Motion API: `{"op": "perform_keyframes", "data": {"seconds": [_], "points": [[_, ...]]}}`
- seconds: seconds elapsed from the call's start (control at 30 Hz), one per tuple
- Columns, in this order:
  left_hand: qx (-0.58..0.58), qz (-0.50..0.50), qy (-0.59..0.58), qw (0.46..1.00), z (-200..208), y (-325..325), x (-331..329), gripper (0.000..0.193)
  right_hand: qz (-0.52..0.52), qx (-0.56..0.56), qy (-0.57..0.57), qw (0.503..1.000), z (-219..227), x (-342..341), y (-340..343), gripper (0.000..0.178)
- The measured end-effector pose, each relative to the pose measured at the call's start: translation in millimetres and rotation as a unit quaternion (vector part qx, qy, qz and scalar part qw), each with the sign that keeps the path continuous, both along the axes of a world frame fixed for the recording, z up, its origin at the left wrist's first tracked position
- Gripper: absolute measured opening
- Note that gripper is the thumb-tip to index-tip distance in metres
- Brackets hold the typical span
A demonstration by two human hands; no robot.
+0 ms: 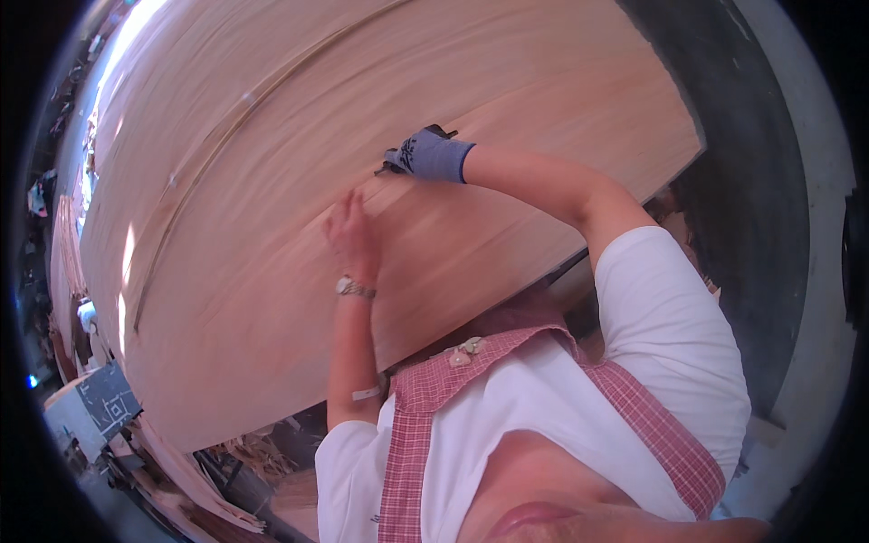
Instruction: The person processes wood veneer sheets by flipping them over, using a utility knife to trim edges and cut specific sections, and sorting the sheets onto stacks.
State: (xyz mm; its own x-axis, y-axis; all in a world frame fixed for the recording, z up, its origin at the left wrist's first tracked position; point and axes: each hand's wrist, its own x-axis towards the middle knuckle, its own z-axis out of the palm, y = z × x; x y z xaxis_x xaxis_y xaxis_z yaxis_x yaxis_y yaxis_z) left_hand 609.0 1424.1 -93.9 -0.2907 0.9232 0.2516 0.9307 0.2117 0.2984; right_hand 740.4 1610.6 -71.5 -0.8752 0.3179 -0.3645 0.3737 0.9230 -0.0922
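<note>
A broad sheet of pale reddish wood veneer (272, 317) spreads in front of me and fills most of the view. My bare left hand (353, 235), with a watch on its wrist, rests on the sheet with the fingers stretched out, slightly blurred. Just beyond it and to the right, my right hand (430, 156) wears a blue-grey glove and is closed around a small dark hand tool (387, 169). The tool is mostly hidden by the glove, so its exact kind does not show. Its tip meets the veneer close to a faint line in the grain.
A long dark seam (213, 149) curves across the sheet's far left. At the left stands a grey machine box (107, 398), with torn veneer strips (258, 457) below the near edge. A dark floor strip (751, 181) lies beyond the right edge.
</note>
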Motion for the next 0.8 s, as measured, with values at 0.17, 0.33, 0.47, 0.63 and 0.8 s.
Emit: {"op": "perform_keyframes", "data": {"seconds": [0.17,0.33,0.47,0.63,0.8], "points": [[-0.029,-0.005,0.011,0.999,0.1,106.9,163.7,0.038,0.008,0.027,0.05,0.998,-22.2,133.7,96.8,0.026],[-0.213,0.104,0.079,0.968,28.5,193.8,293.9,0.068,-0.011,-0.012,0.046,0.999,-16.9,306.6,236.0,0.027],[-0.252,0.148,0.064,0.954,21.5,198.6,297.1,0.08,-0.028,-0.024,0.032,0.999,-13.4,419.2,330.7,0.027],[-0.271,0.17,0.062,0.945,19.5,197.0,294.6,0.079,-0.066,-0.012,0.014,0.998,-10.3,546.2,441.1,0.028],[-0.273,0.183,0.056,0.943,18.0,196.7,297.6,0.078,-0.189,0.12,-0.073,0.972,1.9,684.5,516.2,0.03]]}}
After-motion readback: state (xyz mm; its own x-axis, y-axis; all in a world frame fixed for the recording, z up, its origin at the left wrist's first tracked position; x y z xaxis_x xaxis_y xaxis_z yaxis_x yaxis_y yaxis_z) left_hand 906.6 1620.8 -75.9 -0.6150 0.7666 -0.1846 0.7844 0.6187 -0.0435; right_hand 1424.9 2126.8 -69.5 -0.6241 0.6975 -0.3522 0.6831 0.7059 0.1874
